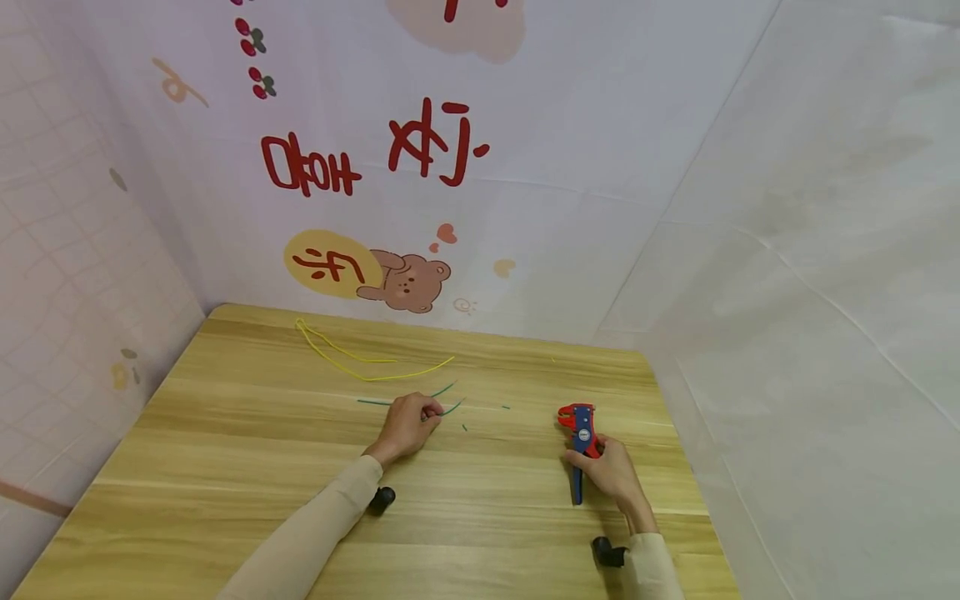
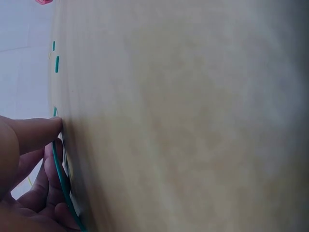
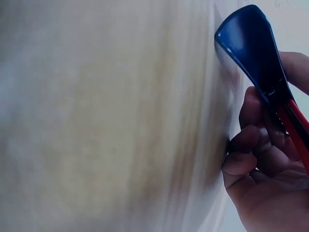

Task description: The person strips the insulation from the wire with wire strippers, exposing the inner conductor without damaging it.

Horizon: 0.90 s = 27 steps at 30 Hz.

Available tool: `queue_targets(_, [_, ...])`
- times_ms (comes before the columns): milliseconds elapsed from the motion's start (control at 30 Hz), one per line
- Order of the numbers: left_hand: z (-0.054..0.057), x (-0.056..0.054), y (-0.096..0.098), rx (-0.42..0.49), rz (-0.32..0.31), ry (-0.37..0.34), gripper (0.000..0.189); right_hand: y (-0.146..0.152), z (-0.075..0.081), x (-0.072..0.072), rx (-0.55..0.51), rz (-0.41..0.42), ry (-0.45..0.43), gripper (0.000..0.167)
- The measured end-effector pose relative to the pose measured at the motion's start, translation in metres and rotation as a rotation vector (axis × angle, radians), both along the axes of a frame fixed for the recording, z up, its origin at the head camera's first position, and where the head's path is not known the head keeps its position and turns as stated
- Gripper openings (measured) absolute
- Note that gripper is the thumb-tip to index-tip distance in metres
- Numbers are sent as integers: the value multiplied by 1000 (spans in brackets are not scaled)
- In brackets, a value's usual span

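Observation:
My left hand (image 1: pixel 405 429) is low over the table, pinching a green wire (image 1: pixel 453 409) between thumb and fingers. In the left wrist view the green wire (image 2: pixel 60 169) curves down past the fingers, its tip just beyond the thumb. Another green wire end (image 1: pixel 444 389) shows just behind the hand, and a green length (image 1: pixel 372 402) sticks out to its left; the hand hides how they connect. On the right, my right hand (image 1: pixel 617 473) grips a red and blue wire stripper (image 1: pixel 582 429), its red jaws pointing away from me. The right wrist view shows its blue handle (image 3: pixel 251 43).
A looped yellow wire (image 1: pixel 352 374) lies near the table's back edge. Small green scraps (image 1: pixel 464 427) lie between the hands. The wooden table (image 1: pixel 480 517) meets a printed cloth wall (image 1: pixel 555 250) behind and a plain cloth (image 1: pixel 810 333) on the right.

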State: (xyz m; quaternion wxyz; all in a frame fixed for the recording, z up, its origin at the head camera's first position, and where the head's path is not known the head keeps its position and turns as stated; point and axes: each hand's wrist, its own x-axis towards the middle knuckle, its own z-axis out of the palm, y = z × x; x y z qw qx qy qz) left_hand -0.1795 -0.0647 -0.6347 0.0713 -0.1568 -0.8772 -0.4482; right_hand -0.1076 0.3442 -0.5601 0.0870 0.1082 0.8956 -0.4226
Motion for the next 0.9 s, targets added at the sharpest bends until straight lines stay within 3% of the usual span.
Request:
queue_targets(133, [24, 11, -3, 39, -18, -41, 7, -3, -1, -2, 39, 2, 2, 60])
queue_targets(233, [16, 9, -4, 38, -20, -38, 7, -3, -3, -3, 66, 0, 5, 60])
queue_targets(367, [-12, -5, -3, 8, -18, -22, 8, -2, -3, -5, 85, -3, 16, 57])
queue_targets(433, [-13, -7, -3, 4, -22, -33, 9, -1, -2, -6, 96, -5, 26, 56])
queue_targets(500, [-7, -4, -4, 22, -31, -26, 8, -1, -1, -7, 112, -2, 36, 57])
queue_targets(667, [22, 10, -5, 44, -48, -4, 7, 2, 1, -9, 170, 7, 52, 65])
queue_targets(767, [35, 15, -4, 24, -42, -37, 7, 3, 2, -9, 211, 6, 55, 72])
queue_targets(833, [41, 17, -4, 24, -36, -65, 7, 4, 2, -9, 231, 6, 54, 75])
queue_targets(900, [34, 13, -4, 14, -38, -64, 7, 5, 3, -8, 245, 13, 54, 77])
